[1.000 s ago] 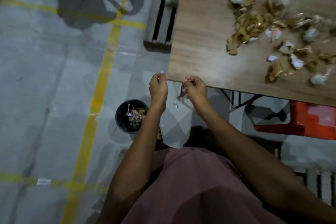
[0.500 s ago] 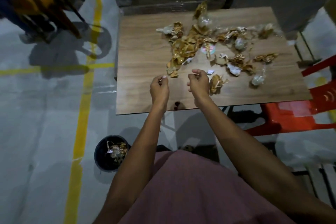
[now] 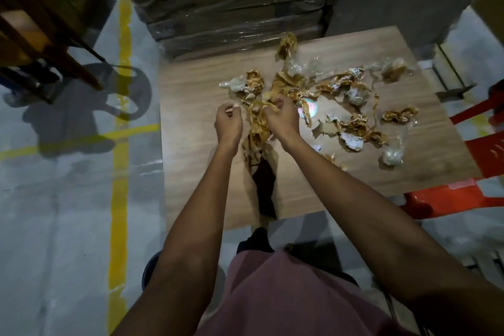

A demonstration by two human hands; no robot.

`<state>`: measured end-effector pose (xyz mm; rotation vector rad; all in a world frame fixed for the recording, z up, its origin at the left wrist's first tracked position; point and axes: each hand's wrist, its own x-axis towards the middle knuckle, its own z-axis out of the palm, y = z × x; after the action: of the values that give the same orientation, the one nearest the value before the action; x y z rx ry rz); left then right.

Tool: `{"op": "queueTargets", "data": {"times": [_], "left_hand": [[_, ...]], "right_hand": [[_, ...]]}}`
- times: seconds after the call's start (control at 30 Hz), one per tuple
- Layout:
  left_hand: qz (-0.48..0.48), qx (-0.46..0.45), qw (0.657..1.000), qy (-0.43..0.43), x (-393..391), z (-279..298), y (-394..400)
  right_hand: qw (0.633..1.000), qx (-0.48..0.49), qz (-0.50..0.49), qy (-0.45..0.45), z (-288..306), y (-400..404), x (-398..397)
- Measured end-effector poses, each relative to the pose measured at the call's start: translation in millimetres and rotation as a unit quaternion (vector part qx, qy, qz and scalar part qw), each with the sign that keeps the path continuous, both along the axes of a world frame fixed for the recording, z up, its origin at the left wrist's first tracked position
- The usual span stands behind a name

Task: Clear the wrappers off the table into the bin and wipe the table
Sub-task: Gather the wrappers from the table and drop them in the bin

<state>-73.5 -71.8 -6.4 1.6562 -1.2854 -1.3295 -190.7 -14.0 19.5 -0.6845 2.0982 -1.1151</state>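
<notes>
We are in the gathering step: both hands are out over the wooden tabletop (image 3: 191,144), at the centre of the frame, working at the near-left edge of the scattered wrappers (image 3: 341,106). Our right hand (image 3: 282,120) has its grip closed around a tangle of gold wrapper strips (image 3: 257,123) that hangs down between the two wrists. Our left hand (image 3: 228,124), just beside it, has its fingers curled in with thumb and fingertip pinched together; whether that grip has hold of a scrap we cannot tell. Most of the litter is untouched, spread from the centre toward the right of the frame: crumpled gold pieces, clear plastic ones, and a shiny round bit (image 3: 309,109) just right of our right hand. The bin (image 3: 148,270) shows only as a dark rim on the floor at lower left of centre, mostly hidden behind our left forearm, well apart from the pile. We judge the task to be early, since wiping cannot start while the pile remains, and no cloth is visible. The next move calls for bunching the loose strips tightly enough that none trail or drop, then carrying them back off the near edge and down to the bin.
</notes>
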Motion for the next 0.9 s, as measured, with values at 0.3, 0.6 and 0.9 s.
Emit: {"op": "queueTargets", "data": {"times": [0.3,0.6,0.9], "left_hand": [[-0.148,-0.045,0.981,-0.116,-39,-26,-133],[-0.423,-0.062,0.862,-0.272,-73,-48,-186],[-0.415,-0.080,0.863,-0.278,-68,-60,-151]], "right_hand": [[0.972,0.207,-0.114,0.015,-19,-74,-12],[0.956,0.294,-0.005,0.003,-61,-70,-8],[0.991,0.126,-0.039,-0.017,-73,-64,-15]]}}
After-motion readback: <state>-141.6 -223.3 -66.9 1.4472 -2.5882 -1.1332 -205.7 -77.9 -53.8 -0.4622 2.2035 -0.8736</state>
